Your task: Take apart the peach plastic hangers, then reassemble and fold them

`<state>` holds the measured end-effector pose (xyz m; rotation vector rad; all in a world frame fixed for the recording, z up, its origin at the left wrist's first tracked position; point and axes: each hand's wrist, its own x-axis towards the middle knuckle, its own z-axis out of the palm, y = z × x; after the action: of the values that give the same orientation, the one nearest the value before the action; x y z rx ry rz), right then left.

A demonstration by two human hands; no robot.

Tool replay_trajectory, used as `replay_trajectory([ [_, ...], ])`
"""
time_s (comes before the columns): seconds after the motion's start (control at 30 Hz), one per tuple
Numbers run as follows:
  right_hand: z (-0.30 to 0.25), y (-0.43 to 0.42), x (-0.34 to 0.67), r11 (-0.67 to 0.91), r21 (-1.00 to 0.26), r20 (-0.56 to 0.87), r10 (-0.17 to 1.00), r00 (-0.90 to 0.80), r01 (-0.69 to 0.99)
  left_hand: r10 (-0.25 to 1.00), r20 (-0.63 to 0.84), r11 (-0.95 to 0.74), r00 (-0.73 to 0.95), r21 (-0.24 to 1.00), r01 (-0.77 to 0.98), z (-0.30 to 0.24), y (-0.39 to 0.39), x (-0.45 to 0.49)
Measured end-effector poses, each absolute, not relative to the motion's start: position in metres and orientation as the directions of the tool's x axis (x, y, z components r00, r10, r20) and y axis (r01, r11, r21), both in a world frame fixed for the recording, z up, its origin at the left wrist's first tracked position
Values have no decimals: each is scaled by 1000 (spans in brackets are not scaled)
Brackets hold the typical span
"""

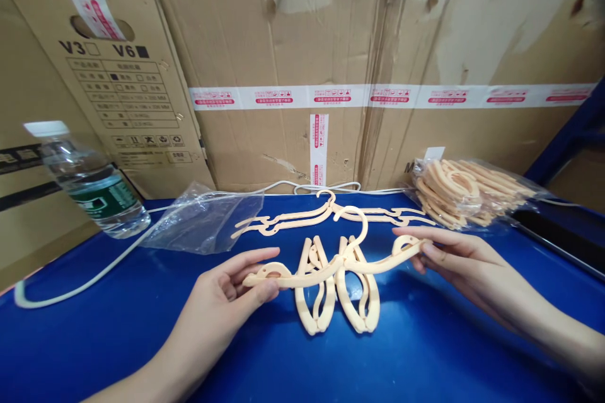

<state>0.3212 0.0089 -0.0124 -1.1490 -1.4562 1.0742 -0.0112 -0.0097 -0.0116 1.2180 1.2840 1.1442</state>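
Observation:
Between my two hands a beige folding hanger (314,275) is held up, its arms spread and its hook pointing upward. My left hand (227,293) pinches the end of its left arm between thumb and fingers. The right arm's end is gripped by my right hand (460,264). Just beyond and below it, two folded hangers (373,312) of the same colour lie side by side on the blue table (265,352); the held one partly covers them. Farther back lies an unfolded hanger (302,219) with its arms stretched out.
A clear plastic bag packed with folded hangers (454,192) sits at the back right, near a dark flat object (553,245). An empty-looking plastic bag (203,220), a white cable (85,293) and a water bottle (99,186) are at the left. Cardboard boxes (265,38) stand behind.

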Motion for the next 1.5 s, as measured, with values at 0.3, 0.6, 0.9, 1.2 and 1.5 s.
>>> replay_trajectory([
  [0.3,-10,3,306,196,-977,183,973,-141,84,1000,-19,18,4,996,91,3,-19,-3],
  [0.6,-15,-8,282,128,-983,171,904,-392,-133,992,12,-18,123,999,41,-10,-18,3],
  [0.9,0,-34,280,165,-975,24,749,-662,151,985,46,-49,168,999,13,-10,-22,8],
  [1.2,-5,-36,282,127,-991,69,745,-664,40,949,254,-259,188,966,5,-11,-32,9],
  [1.5,-9,-39,283,154,-988,119,741,-661,-6,896,196,-243,399,968,70,-12,-43,4],
])
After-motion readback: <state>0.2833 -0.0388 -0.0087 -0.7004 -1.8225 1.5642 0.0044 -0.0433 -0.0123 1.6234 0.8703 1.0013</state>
